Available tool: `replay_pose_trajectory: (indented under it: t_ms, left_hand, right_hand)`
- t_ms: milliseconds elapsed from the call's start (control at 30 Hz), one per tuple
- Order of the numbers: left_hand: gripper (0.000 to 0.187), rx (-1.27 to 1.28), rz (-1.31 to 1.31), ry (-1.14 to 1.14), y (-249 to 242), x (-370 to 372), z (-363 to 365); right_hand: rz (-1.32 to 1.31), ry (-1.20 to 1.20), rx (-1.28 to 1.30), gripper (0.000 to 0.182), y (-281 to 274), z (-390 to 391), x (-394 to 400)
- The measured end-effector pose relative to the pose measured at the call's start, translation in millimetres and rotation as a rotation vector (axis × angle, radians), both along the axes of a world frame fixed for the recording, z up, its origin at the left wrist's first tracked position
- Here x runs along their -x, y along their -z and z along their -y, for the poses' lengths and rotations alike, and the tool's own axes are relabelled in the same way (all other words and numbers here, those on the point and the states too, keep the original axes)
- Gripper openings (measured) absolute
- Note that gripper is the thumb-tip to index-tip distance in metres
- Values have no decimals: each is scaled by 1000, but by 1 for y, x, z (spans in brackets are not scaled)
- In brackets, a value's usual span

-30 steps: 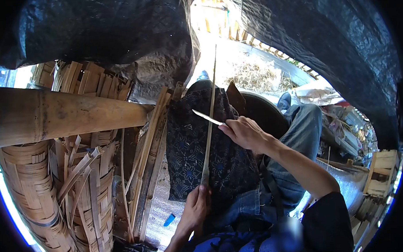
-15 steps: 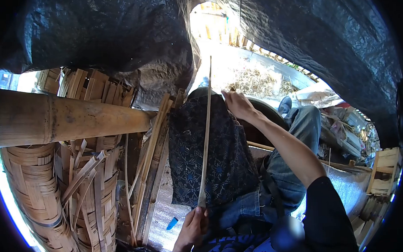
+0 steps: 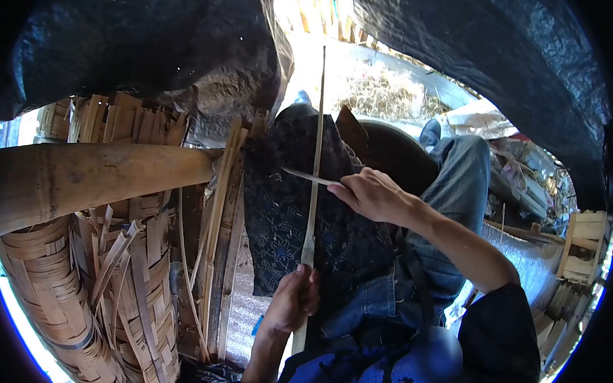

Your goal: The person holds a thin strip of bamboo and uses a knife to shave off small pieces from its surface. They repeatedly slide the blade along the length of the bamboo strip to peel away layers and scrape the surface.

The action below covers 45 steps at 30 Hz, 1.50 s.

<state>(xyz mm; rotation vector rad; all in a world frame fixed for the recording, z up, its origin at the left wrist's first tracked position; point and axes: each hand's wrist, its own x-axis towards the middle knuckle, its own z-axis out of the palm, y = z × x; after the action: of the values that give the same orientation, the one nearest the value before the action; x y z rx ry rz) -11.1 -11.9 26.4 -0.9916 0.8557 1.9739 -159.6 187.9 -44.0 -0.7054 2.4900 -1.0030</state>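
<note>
My left hand (image 3: 293, 301) is closed around a long thin bamboo strip (image 3: 312, 222), which points away from me and has its near end showing below my fist. My right hand (image 3: 374, 197) grips a knife by its hidden handle. The narrow blade (image 3: 300, 173) points left and crosses the strip about midway along its length. Underneath, a dark patterned cloth (image 3: 270, 220) is draped over my leg.
A thick bamboo pole (image 3: 103, 182) juts in from the left above woven bamboo baskets (image 3: 43, 288). Split bamboo lengths (image 3: 220, 228) lean beside the cloth. Dark plastic sheeting (image 3: 146, 48) hangs overhead. A wooden crate (image 3: 582, 246) stands at far right.
My right hand has come back toward me from beyond the cloth, and the knife blade now shows across the strip. My left hand and the strip have shifted forward, away from my body.
</note>
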Motion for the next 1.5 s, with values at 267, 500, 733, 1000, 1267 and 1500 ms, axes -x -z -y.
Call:
replay_pose_trajectory:
  t_ms: [267, 500, 733, 1000, 1267, 1500]
  left_hand:
    - [33, 272, -61, 169, -17, -6, -7]
    - [34, 338, -56, 235, -29, -11, -8]
    - [34, 274, -30, 166, -37, -25, -4]
    - [35, 297, -9, 128, -48, -48, -3]
    - [20, 343, 21, -17, -45, -98, 13]
    - [32, -16, -15, -140, -14, -39, 15]
  right_hand:
    - [49, -25, -81, 59, 12, 11, 24]
    - [58, -27, -54, 60, 13, 15, 28]
    - [-66, 26, -25, 60, 26, 16, 34]
    - [-158, -67, -218, 38, 66, 16, 63]
    - [-323, 345, -288, 42, 142, 0, 168]
    - [185, 214, 136, 52, 31, 0, 76]
